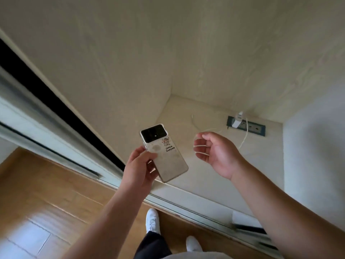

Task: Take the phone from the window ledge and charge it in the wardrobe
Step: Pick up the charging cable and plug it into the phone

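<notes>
Here, left hand (139, 168) gripping phone (164, 152); right hand (214, 153) curled around white cable (244, 135)

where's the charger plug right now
In the head view, the white charger plug sits in the left end of the dark socket strip on the wardrobe floor, right of centre, beyond the right hand that holds its white cable.

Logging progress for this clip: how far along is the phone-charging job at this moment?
Done: the phone is off the ledge, held back-up in the left hand over the wardrobe floor. In hand: the right hand has the white cable looped across its fingers; the cable runs from the charger in the floor socket strip. Left: plug the cable into the phone and set it down.
</notes>
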A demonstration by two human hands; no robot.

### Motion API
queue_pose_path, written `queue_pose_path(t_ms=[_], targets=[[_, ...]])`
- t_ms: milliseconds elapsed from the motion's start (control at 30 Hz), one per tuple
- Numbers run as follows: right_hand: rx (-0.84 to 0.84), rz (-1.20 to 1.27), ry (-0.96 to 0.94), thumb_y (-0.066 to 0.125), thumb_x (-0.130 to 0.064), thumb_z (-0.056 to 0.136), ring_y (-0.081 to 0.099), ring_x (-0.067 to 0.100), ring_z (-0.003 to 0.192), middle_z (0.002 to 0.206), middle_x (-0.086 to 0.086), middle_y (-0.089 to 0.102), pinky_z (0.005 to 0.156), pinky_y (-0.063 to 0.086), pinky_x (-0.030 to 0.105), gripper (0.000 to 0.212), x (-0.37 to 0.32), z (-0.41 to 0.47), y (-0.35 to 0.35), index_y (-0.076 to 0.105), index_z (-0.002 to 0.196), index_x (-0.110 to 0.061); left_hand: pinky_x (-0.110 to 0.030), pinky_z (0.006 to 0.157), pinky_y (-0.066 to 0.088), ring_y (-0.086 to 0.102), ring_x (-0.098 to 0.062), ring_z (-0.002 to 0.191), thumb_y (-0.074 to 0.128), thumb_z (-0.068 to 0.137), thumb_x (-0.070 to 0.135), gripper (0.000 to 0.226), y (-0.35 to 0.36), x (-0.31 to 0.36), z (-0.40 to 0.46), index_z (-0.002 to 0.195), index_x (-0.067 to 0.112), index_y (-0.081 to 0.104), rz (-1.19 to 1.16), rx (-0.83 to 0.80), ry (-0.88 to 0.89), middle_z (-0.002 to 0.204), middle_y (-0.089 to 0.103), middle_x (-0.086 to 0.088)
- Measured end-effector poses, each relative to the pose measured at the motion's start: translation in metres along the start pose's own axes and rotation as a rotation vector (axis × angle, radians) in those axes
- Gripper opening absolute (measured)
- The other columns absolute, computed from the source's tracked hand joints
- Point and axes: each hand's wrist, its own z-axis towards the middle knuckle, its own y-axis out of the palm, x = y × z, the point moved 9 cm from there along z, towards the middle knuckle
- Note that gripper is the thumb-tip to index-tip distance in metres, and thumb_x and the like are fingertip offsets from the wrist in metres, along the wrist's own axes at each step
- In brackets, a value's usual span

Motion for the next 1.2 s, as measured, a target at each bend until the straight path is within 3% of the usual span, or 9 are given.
queue_pose_path(t_ms=[100, 267, 533, 700, 800, 967, 1067, 1200], targets=[[0.096, 0.039, -0.019, 0.049, -0.015, 0.091, 0.063, 0.018, 0.065, 0.075, 0.005, 0.067, 0.065, 0.047, 0.032, 0.016, -0.003, 0.028, 0.001, 0.065, 0.091, -0.012, -0.034, 0.053, 0.056, 0.070, -0.020, 0.063, 0.053, 0.078, -0.007, 0.027, 0.010, 0.010, 0.041, 0.089, 0.016, 0.062, 0.075, -0.084, -0.071, 0.077, 0.075, -0.008], [0.214, 0.027, -0.021, 0.053, -0.017, 0.089, 0.065, 0.017, 0.064, 0.074, 0.003, 0.070, 0.062, 0.048, 0.030, 0.014, -0.001, 0.073, 0.004, 0.067, 0.091, -0.014, -0.034, 0.055, 0.055, 0.072, -0.021, 0.069, 0.052, 0.077, -0.005, 0.033, 0.027, 0.017, 0.099, 0.105, 0.012, 0.059, 0.176, -0.140, -0.134, 0.083, 0.077, -0.007], [0.334, -0.022, 0.056, 0.056, -0.018, 0.088, 0.063, 0.022, 0.071, 0.080, 0.008, 0.066, 0.069, 0.048, 0.035, 0.014, 0.006, 0.161, -0.015, 0.065, 0.096, -0.010, -0.036, 0.058, 0.057, 0.074, -0.020, 0.070, 0.053, 0.079, -0.005, 0.038, 0.032, -0.014, 0.146, 0.112, 0.012, 0.057, 0.148, -0.108, -0.220, 0.081, 0.078, -0.005], [0.395, -0.193, 0.060, 0.055, -0.015, 0.088, 0.060, 0.017, 0.064, 0.076, 0.004, 0.063, 0.059, 0.048, 0.027, 0.007, 0.014, 0.234, -0.037, 0.061, 0.085, -0.014, -0.037, 0.060, 0.057, 0.074, -0.021, 0.075, 0.053, 0.081, -0.004, 0.041, 0.017, -0.041, 0.178, 0.119, 0.011, 0.056, 0.135, -0.050, -0.252, 0.088, 0.078, -0.008], [0.476, -0.395, -0.003, 0.054, -0.015, 0.080, 0.059, 0.021, 0.065, 0.072, 0.006, 0.063, 0.059, 0.044, 0.029, 0.011, 0.022, 0.272, -0.055, 0.061, 0.072, -0.015, -0.039, 0.065, 0.057, 0.074, -0.024, 0.083, 0.055, 0.082, -0.003, 0.041, 0.006, -0.054, 0.192, 0.118, 0.014, 0.060, 0.116, -0.023, -0.278, 0.095, 0.077, -0.010], [0.609, -0.795, -0.138, 0.058, -0.024, 0.075, 0.058, 0.019, 0.079, 0.087, 0.002, 0.065, 0.066, 0.040, 0.026, 0.023, 0.026, 0.305, -0.081, 0.066, 0.095, -0.014, -0.040, 0.066, 0.058, 0.074, -0.026, 0.087, 0.057, 0.082, -0.003, 0.043, 0.002, -0.068, 0.212, 0.121, 0.015, 0.058, 0.123, -0.022, -0.308, 0.099, 0.076, -0.011], [0.621, -0.875, -0.172, 0.058, -0.026, 0.077, 0.056, 0.019, 0.084, 0.098, 0.004, 0.067, 0.069, 0.037, 0.025, 0.027, 0.023, 0.321, -0.089, 0.064, 0.101, -0.015, -0.038, 0.064, 0.058, 0.074, -0.024, 0.084, 0.060, 0.079, -0.002, 0.044, 0.004, -0.075, 0.220, 0.119, 0.017, 0.060, 0.125, -0.017, -0.314, 0.102, 0.076, -0.012], [0.634, -0.913, -0.146, 0.058, -0.025, 0.078, 0.061, 0.025, 0.087, 0.108, 0.009, 0.067, 0.070, 0.042, 0.028, 0.030, 0.025, 0.336, -0.098, 0.062, 0.106, -0.016, -0.037, 0.059, 0.057, 0.074, -0.025, 0.083, 0.069, 0.061, 0.004, 0.062, 0.011, -0.082, 0.225, 0.120, 0.015, 0.058, 0.094, -0.025, -0.336, 0.101, 0.076, -0.012]])
